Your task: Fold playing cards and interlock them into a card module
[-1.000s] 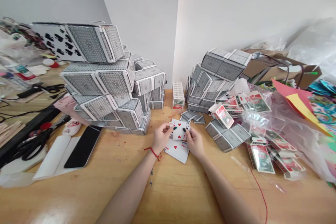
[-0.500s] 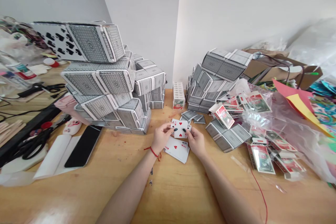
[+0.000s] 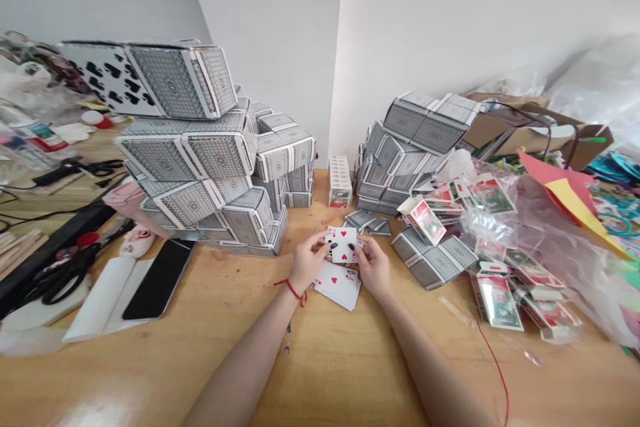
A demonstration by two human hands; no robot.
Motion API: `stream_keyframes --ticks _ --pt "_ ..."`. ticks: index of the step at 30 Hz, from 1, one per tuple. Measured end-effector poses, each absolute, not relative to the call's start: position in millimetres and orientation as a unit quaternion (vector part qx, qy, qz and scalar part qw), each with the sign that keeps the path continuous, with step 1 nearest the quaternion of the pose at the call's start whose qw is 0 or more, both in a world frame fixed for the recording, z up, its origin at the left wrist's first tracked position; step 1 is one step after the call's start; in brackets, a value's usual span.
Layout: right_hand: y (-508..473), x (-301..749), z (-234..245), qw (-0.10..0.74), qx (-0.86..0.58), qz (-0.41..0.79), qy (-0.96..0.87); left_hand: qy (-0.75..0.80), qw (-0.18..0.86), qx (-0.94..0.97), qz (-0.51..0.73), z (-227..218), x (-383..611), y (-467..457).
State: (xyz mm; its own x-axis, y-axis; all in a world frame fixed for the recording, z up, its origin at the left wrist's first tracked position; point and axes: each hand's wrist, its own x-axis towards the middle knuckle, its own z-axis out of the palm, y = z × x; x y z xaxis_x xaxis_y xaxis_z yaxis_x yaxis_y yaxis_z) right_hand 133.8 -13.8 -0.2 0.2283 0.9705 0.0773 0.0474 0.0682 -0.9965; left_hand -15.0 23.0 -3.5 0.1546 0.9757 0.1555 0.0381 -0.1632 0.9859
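The left hand (image 3: 307,263) and the right hand (image 3: 375,269) pinch the playing cards (image 3: 343,244) between them, just below the centre of the frame. The cards should be light, springy, slightly slippery and easily creased; the side edges seem the best hold.

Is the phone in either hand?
No, the left hand and right hand both hold playing cards, while the phone lies off to the left.

The cards (image 3: 344,244) are white, pinched face up and overlapping, a two of hearts on top, black marks of others showing at both sides; a skewed face-up pile (image 3: 337,288), ace of hearts uppermost, lies well in from the desk's (image 3: 325,363) far edge
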Motion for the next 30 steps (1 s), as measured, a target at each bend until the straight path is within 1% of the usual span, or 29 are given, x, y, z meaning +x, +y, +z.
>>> stream_keyframes --ticks 3,7,12,19,25,30 --pt "-13 134 1 0.563 -0.558 0.373 -0.482 0.43 0.479 0.588 0.49 -4 -14 23" --pt "-14 136 3 0.538 -0.58 0.319 -0.522 0.435 0.489 0.572 0.494 -3 -14 22" --pt "-12 139 0 0.537 -0.587 0.29 -0.532 0.442 0.426 0.614 0.496 1 -14 21" --pt "-8 141 -7 0.567 -0.554 0.36 -0.492 0.435 0.432 0.623 0.486 1 -14 21" --pt "-8 141 -5 0.588 -0.539 0.399 -0.453 0.427 0.466 0.601 0.49 0 -13 20" --pt "-6 142 0 0.575 -0.525 0.462 -0.425 0.431 0.455 0.596 0.502 1 -13 19"
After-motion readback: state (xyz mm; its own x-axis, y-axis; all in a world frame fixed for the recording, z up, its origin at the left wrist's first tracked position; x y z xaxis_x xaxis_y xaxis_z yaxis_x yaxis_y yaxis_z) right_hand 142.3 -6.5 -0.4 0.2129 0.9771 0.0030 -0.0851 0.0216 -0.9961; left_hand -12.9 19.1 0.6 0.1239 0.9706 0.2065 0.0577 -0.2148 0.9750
